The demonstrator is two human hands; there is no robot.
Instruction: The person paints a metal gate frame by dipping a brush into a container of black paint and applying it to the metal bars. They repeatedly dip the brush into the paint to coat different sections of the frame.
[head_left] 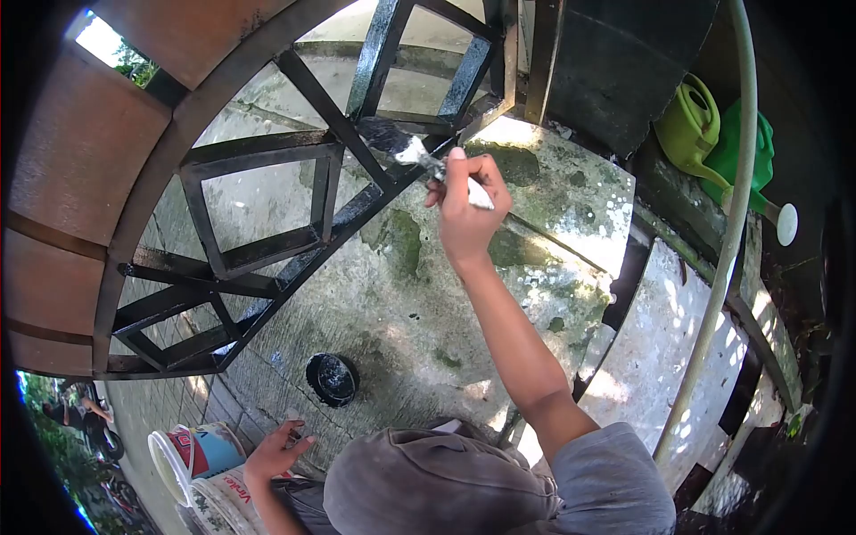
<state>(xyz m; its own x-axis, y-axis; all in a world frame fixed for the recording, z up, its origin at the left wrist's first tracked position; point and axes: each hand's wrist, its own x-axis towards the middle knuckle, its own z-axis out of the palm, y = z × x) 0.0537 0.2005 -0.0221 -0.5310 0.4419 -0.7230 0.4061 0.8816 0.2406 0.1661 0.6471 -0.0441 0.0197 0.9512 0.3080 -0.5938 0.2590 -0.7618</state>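
Note:
My right hand [474, 209] is wrapped round the pale handle of a paintbrush [410, 150]. Dark paint coats the brush's bristles, which lie against or very close to a bar of the black metal frame [357, 212]. Parts of that frame shine as if wet. Down at the lower left, my left hand [275, 453] has its fingers apart and holds nothing, beside the white buckets. A small round black bowl [332, 379] with dark paint in it stands on the concrete floor between my hands.
Two buckets, one with a red and blue label [207, 446] and one white [223, 499], stand at lower left. A hose [727, 241] runs down the right side, near green watering cans [691, 125]. A grey cap [428, 481] fills the bottom middle.

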